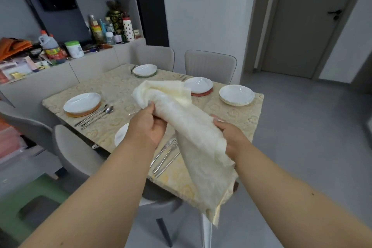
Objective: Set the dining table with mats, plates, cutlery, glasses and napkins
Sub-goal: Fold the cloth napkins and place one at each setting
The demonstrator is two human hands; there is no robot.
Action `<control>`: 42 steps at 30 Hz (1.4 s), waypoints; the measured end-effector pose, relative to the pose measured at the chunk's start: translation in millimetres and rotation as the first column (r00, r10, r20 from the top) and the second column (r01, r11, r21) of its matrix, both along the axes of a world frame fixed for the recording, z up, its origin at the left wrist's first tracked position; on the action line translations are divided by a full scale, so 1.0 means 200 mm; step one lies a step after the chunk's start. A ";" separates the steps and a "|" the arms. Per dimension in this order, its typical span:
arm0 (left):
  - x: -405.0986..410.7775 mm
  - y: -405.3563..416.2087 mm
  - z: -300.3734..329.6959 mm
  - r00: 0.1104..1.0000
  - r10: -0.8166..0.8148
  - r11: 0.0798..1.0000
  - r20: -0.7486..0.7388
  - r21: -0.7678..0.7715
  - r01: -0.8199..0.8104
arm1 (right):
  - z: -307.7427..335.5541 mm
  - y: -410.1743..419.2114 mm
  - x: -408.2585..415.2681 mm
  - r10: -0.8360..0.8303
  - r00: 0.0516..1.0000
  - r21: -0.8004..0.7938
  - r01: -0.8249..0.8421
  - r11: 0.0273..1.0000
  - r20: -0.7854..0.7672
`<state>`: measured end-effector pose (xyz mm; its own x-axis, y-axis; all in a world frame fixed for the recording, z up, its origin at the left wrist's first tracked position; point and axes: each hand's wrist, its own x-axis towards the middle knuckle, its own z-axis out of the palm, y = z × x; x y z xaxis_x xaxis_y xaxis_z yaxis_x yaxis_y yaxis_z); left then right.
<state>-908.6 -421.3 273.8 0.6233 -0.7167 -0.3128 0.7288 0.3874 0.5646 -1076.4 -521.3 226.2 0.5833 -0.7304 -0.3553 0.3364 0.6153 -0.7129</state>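
While both hands, left hand (150,125) and right hand (229,137), grip the cream napkin (193,137), its hanging tail may snag the cutlery (166,153) at lower centre.

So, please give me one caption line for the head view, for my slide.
Both hands, left and right, hold a cream cloth napkin above a dining table set with white plates and cutlery.

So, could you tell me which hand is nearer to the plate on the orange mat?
Left. The left hand grips the napkin just right of that plate; the right hand holds the napkin's other side, farther right.
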 end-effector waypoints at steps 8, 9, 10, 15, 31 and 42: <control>-0.21 -0.56 -0.03 0.996 0.004 0.988 0.088 0.152 -0.018 | -0.01 -0.68 -0.15 0.224 0.752 -0.273 -0.474 0.837 -0.620; -0.21 -0.64 -0.05 0.997 -0.005 0.987 0.078 0.160 -0.007 | 0.00 -0.76 -0.16 0.219 0.655 -0.280 -0.568 0.774 -0.723; -0.21 -0.69 -0.07 0.998 -0.015 0.987 0.064 0.158 0.005 | 0.00 -0.84 -0.17 0.213 0.577 -0.285 -0.650 0.704 -0.789; -0.21 -0.89 -0.15 0.997 -0.025 0.984 0.078 0.178 0.011 | -0.02 -1.08 -0.11 0.331 0.700 -0.454 -0.681 0.575 -0.632; -0.29 -1.07 -0.50 0.804 -0.230 0.681 0.548 0.681 -0.270 | -0.09 -1.48 0.11 0.234 0.878 -0.443 -0.422 0.791 -0.418; -0.23 -1.18 -0.60 0.725 -0.344 0.613 0.597 0.727 -0.308 | -0.23 -1.56 0.16 0.340 0.837 -0.245 -0.470 0.848 -0.429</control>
